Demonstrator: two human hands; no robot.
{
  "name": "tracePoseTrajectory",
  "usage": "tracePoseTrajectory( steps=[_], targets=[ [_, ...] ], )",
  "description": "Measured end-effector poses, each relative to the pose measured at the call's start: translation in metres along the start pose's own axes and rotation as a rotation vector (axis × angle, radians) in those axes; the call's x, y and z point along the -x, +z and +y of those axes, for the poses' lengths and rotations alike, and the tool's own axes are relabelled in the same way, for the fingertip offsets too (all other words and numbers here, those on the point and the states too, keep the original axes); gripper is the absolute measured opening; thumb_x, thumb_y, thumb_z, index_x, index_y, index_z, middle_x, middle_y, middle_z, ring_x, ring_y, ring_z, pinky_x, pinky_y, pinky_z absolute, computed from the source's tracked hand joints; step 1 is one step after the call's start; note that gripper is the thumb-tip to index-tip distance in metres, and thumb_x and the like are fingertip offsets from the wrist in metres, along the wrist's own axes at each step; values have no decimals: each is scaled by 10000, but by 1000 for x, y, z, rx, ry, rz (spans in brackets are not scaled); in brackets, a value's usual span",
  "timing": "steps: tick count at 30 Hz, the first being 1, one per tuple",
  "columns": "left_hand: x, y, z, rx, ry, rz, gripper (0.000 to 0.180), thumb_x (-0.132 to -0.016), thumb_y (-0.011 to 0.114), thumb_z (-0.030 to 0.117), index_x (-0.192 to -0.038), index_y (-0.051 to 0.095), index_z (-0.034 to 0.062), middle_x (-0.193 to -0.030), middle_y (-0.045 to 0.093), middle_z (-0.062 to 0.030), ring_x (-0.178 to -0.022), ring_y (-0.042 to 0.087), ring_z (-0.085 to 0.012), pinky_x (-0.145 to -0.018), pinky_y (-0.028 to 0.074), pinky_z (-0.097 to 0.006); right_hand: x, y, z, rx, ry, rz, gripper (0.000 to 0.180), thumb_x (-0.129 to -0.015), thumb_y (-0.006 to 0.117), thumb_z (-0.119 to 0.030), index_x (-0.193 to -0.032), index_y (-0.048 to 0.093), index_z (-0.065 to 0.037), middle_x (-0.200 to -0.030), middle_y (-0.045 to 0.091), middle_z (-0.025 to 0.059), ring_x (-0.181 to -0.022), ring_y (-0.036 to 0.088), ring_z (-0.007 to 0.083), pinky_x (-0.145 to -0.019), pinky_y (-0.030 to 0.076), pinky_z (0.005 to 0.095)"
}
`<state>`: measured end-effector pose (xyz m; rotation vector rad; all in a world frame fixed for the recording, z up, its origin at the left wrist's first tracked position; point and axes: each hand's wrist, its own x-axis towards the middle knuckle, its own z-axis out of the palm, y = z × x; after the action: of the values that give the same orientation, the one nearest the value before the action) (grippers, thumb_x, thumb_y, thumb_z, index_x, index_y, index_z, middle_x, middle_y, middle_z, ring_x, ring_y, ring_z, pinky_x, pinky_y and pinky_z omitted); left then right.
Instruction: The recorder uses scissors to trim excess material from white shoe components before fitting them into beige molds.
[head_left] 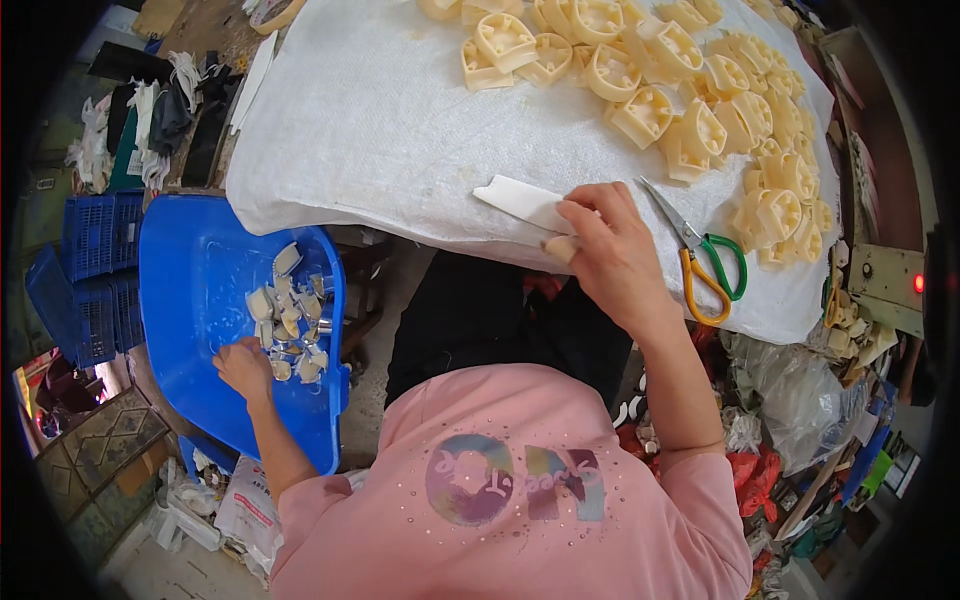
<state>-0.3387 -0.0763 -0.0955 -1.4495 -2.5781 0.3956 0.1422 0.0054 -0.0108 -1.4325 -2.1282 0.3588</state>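
Note:
My left hand [243, 370] reaches into a blue plastic tub [190, 270] at the left. Its fingers are loosely apart beside a small heap of cream and shiny metallic-looking parts [290, 318]; I see nothing held in it. At the near edge of the white-covered table, my right hand [618, 255] is closed on one end of a flat white strip [518, 198]. The strip's other end, notched, points left over the cloth. Just right of that hand lies a pair of scissors [690, 235] with one green and one yellow handle loop, blades slightly apart.
Many cream plastic ring-shaped parts [695, 140] are piled across the far and right side of the white woven sheet [370, 120]. Blue crates [95, 280] stand at the far left. Plastic bags [785, 390] and scrap crowd the right. A machine with a red light [918, 283] stands there too.

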Motion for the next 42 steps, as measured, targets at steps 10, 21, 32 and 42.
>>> tracePoseTrajectory(
  steps=[10, 21, 32, 42],
  targets=[
    [-1, -128, 163, 956, 580, 284, 105, -756, 668, 15, -858, 670, 39, -902, 594, -102, -887, 558, -272, -783, 451, -336, -11, 6, -10, 389, -161, -128, 121, -655, 606, -70, -729, 570, 19, -809, 493, 116, -797, 510, 235, -631, 501, 309],
    [42, -152, 241, 1219, 966, 75, 130, -744, 662, -31, -861, 666, 26, -875, 592, -97, -786, 574, -212, -680, 464, -282, -18, 6, -10, 291, -135, -205, 93, -677, 592, -52, -750, 599, 4, -810, 509, 133, -791, 525, 275, -691, 472, 347],
    [65, -150, 276, 1251, 1135, 154, 260, -653, 687, -56, -893, 673, 45, -843, 567, -77, -805, 529, -242, -680, 436, -332, -12, 10, 24, -218, 18, -110, 148, -662, 533, 78, -775, 539, -19, -852, 486, 117, -868, 491, 308, -728, 426, 380],
    [65, -150, 280, 1221, 1139, 147, 289, -657, 678, -62, -919, 682, 60, -837, 552, -78, -784, 517, -243, -661, 430, -331, -15, 5, 28, -258, 7, -151, 96, -710, 554, 31, -793, 557, -16, -878, 511, 120, -892, 499, 308, -764, 426, 378]
  ],
)
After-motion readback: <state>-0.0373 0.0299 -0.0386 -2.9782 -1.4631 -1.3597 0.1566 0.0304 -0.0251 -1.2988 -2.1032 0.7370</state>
